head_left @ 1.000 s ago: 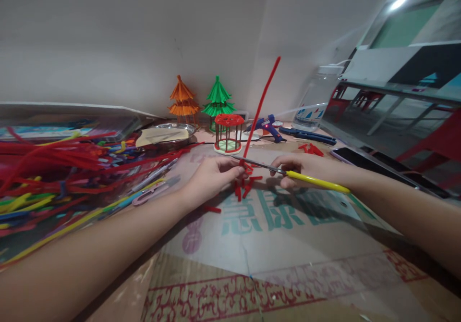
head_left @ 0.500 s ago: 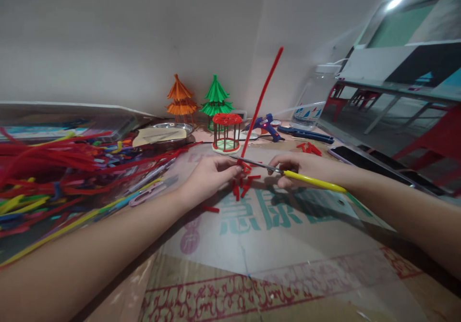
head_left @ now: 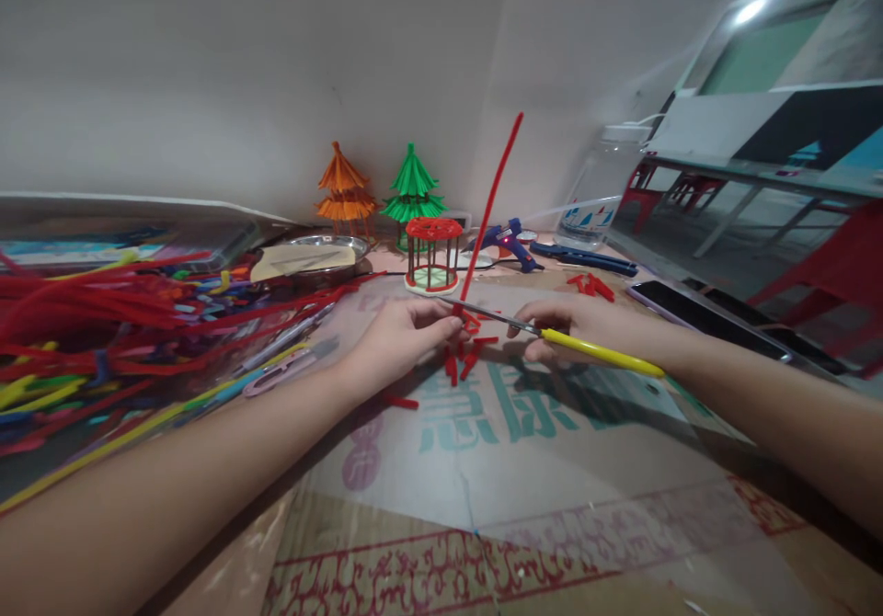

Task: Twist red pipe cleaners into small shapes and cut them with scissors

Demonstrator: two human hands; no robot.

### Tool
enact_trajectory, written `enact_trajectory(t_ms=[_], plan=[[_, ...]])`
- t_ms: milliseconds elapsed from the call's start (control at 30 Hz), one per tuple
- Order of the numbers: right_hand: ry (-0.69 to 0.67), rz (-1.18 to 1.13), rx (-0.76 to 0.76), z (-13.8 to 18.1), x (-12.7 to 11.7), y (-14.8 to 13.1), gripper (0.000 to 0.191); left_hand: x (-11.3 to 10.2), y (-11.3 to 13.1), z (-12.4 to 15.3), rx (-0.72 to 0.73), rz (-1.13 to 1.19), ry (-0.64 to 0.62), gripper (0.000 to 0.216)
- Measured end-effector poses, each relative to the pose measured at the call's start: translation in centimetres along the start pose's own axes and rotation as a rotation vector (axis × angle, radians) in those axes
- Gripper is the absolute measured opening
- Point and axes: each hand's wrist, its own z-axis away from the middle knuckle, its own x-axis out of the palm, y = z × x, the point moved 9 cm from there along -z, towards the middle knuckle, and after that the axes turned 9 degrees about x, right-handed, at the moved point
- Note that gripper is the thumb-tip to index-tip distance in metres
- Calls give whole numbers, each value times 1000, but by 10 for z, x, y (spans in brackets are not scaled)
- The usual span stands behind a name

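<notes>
My left hand (head_left: 418, 331) pinches the lower end of a long red pipe cleaner (head_left: 495, 191), which rises up and to the right. In my right hand (head_left: 556, 324) are scissors (head_left: 597, 351) with yellow handles; their blades lie across the pipe cleaner close to my left fingertips. Several short red cut pieces (head_left: 470, 359) are scattered on the sheet below the blades. Just behind my hands stands a small round pavilion (head_left: 432, 257) with a red top, brown posts and a pale base.
An orange tiered pavilion (head_left: 343, 193) and a green one (head_left: 412, 188) stand at the back. A blue glue gun (head_left: 509, 244), a clear bottle (head_left: 591, 188) and a phone (head_left: 707, 320) lie or stand rightward. Loose pipe cleaners (head_left: 103, 308) and a metal dish (head_left: 324, 253) fill the left.
The upright red pipe cleaner looks shorter, its tip now lower and further left. Both hands and the scissors stay almost in the same place.
</notes>
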Motion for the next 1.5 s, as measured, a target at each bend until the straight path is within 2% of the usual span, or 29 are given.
enact_trajectory(t_ms=[200,367,433,533,600,700,933,1033,1133,1233,1333,1400,1500], plan=[[4,-24,-23,-2,3,3,45,-3,-6,-1,27,-24,0,21],[4,-76,36,-3,5,10,48,-1,-12,1,-13,55,3,21],[37,-52,55,-4,0,13,50,-5,-11,1,-37,45,52,20],[135,37,25,-4,-14,15,50,-24,-3,0,-14,-57,208,20],[114,80,-43,-3,-14,10,48,-38,1,0,17,-145,302,24],[42,112,-117,2,-3,0,46,-49,0,-1,37,-239,362,27],[5,173,-242,17,19,-25,47,-48,-6,-3,71,-268,352,30],[18,261,-284,25,18,-31,51,-43,-9,-5,65,-233,303,30],[22,265,-312,27,11,-35,44,-40,-13,-7,86,-128,288,37],[159,216,-269,16,-11,-31,35,-39,-14,-7,105,-53,293,48],[342,304,-216,-8,-27,-22,37,-34,-15,-7,84,-19,263,49],[405,410,-197,-27,-27,-17,39,-33,-15,-7,87,-25,252,44],[395,490,-219,-50,-16,-15,35,-34,-15,-7,113,-50,255,37]])
